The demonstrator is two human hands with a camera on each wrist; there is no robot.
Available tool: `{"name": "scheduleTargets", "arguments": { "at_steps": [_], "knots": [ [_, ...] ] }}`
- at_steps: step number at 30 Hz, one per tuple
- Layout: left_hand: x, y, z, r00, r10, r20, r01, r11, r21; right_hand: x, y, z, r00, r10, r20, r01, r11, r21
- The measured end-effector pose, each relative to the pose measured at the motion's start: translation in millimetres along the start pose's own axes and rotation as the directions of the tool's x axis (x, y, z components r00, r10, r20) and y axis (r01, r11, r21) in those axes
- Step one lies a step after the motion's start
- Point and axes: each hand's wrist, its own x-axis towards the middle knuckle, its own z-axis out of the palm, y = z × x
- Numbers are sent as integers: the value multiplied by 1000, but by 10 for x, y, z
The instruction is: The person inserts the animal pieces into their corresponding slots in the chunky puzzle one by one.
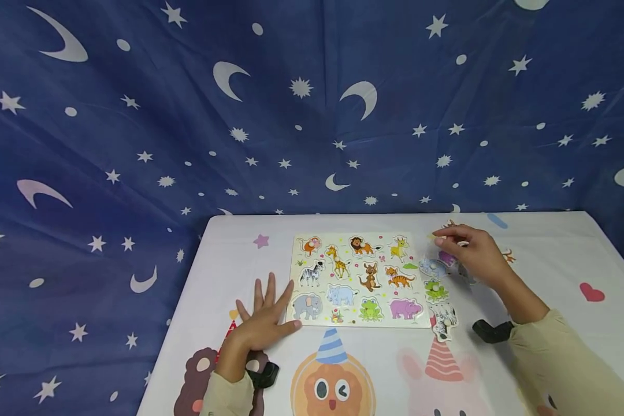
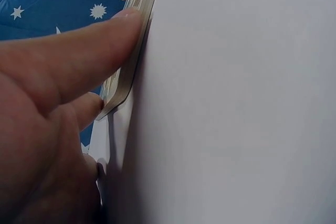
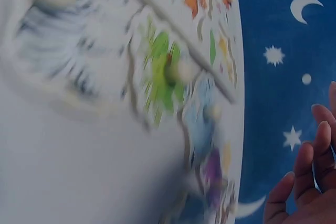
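Beyond both side edges of the puzzle board (image 1: 382,293), the tabletop (image 1: 546,248) extends. Left hand (image 1: 262,325): grip spread, thumb at the board's near-left corner. Right hand (image 1: 473,252): grip apart, fingers loosely bent, right of the board. Zebra piece (image 1: 444,319), frog piece (image 1: 436,290) and purple piece (image 1: 446,258): right of the board, the last nearest the right grip.

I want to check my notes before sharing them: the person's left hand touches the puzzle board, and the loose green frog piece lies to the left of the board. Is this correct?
Not entirely: the loose green frog piece lies to the right of the puzzle board, as the head view shows. The left hand does touch the board.
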Motion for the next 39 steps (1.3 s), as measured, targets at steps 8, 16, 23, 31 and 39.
{"name": "scheduleTargets", "arguments": {
  "at_steps": [8, 16, 23, 31, 39],
  "knots": [
    [-24, -2, -16, 1000, 25, -6, -25, 1000, 0, -241, 161, -263, 998, 28, -48, -32, 996, -85],
    [-8, -24, 0, 999, -15, 29, 13, 999, 47, -419, 390, -430, 994, 80, -80, -91, 987, -133],
    [4, -5, 4, 1000, -17, 19, 16, 999, 44, -532, 603, -572, 985, 136, -106, -152, 975, -163],
    [9, -13, 22, 1000, -16, 17, 16, 999, 37, -688, 918, -714, 981, 170, -97, -184, 969, -163],
    [12, -15, 17, 1000, -15, 19, 14, 999, 50, -782, 1147, -738, 976, 194, -97, -208, 964, -166]
  ]
}}
